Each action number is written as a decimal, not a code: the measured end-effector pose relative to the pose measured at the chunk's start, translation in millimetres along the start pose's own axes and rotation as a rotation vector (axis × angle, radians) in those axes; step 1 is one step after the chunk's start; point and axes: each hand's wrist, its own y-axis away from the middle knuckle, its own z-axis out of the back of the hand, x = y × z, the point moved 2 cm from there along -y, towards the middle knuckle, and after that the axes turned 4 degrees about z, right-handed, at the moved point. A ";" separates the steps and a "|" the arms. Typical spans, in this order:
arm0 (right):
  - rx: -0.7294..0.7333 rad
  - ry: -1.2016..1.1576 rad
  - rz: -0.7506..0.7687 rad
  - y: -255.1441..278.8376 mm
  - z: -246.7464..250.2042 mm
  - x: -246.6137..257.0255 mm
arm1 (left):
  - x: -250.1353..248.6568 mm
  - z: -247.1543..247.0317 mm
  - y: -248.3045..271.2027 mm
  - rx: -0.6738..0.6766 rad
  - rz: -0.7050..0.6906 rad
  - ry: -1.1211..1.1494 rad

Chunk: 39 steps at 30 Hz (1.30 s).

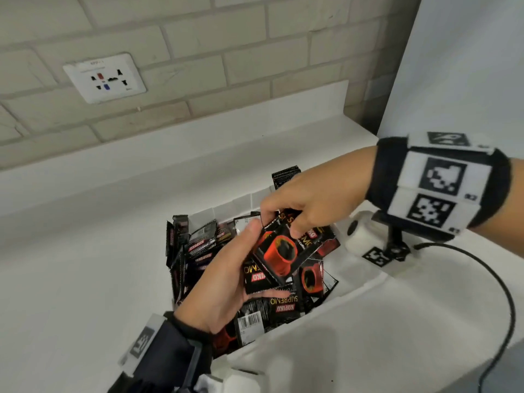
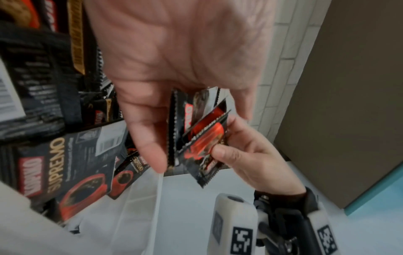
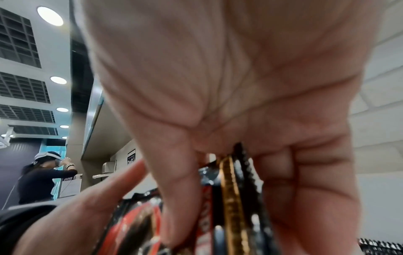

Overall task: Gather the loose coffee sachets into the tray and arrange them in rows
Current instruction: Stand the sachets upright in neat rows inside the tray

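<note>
Sachets (image 1: 276, 255) pinched between both hands — left hand (image 1: 224, 282) palm-up, right hand (image 1: 314, 205) above.

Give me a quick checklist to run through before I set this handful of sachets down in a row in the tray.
1. Left hand holds the sachet stack: ok.
2. Right hand pinches the stack's top edge: ok.
3. Stack squared up: not ok, sachets fanned in the left wrist view.
4. Hands over the tray: ok.
5. Room for a row: not ok, loose sachets lie jumbled beneath.
6. All faces turned alike: cannot tell.
</note>
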 end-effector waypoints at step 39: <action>-0.717 -1.521 -0.040 -11.3 -65.3 -22.4 | 9.4 -2.3 -10.3 -0.162 -0.163 0.342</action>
